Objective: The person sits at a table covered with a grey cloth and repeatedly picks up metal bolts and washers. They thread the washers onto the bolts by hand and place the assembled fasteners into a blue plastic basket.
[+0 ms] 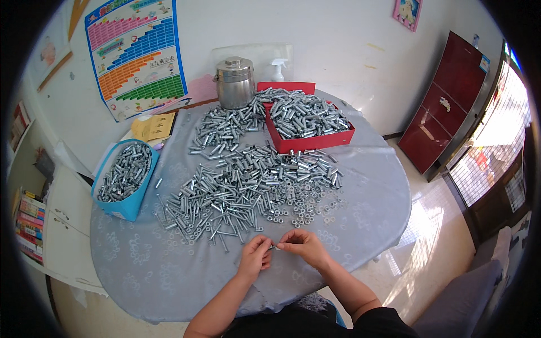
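Observation:
My left hand (pixel 257 257) is closed, its thumb and fingers pinched around a small metal bolt (pixel 274 247) just in front of me, over the near part of the table. Most of the bolt is hidden by the fingers. My right hand (pixel 302 247) meets it from the right, thumb and forefinger pressed together at the bolt's end; whatever sits between them is too small to make out. Just beyond the hands lie loose long bolts (pixel 225 230), a scatter of nuts and washers (pixel 304 211), and a heap of metal sleeves (pixel 248 174).
A red box (pixel 315 145) heaped with metal sleeves stands at the back. To the left, a light-blue basket (pixel 131 209) is full of metal parts. Behind the heaps are a steel pot (pixel 235 84) and a white spray bottle (pixel 278 70). A grey cloth covers the rounded table (pixel 135 265).

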`<action>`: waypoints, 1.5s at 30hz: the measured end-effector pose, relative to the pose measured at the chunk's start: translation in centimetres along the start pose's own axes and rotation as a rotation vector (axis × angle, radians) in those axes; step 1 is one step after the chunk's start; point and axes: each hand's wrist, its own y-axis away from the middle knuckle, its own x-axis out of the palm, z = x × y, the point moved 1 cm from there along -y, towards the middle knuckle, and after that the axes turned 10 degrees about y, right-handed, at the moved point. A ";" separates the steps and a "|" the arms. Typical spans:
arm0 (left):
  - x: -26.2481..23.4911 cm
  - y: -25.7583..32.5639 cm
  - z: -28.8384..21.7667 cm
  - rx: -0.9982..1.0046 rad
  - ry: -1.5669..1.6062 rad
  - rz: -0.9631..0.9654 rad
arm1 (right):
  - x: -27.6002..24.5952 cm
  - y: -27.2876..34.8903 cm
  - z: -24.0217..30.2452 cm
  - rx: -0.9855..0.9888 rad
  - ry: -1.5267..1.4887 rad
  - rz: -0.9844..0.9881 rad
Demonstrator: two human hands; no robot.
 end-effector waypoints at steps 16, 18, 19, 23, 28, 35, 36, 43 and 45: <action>0.2 0.1 0.0 -0.012 0.117 0.004 | 1.0 0.0 -0.9 -0.092 0.282 -0.063; 0.4 0.2 -0.1 0.008 0.121 0.050 | 0.7 -0.1 -1.3 -0.087 0.190 -0.086; 0.4 0.1 0.0 0.027 0.105 0.063 | 0.6 -0.1 -1.4 -0.083 0.143 -0.095; 0.2 -0.2 0.1 0.071 0.067 0.113 | -0.9 -0.5 -0.5 -0.070 0.154 -0.169; -0.3 -0.3 0.3 0.087 0.124 0.082 | -3.5 -1.9 0.3 -0.186 0.642 -0.398; -0.4 -0.4 0.0 0.087 0.146 0.071 | -4.5 -2.0 0.9 -0.394 1.159 -0.399; -0.3 -0.5 0.0 0.084 0.145 0.075 | -4.6 -1.9 0.8 -0.387 1.175 -0.400; -0.4 -0.3 0.0 0.075 0.143 0.076 | -5.0 -1.5 0.0 -0.448 1.133 -0.421; -0.2 -0.2 0.0 0.066 0.140 0.075 | -4.6 -1.0 0.4 -0.445 0.970 -0.463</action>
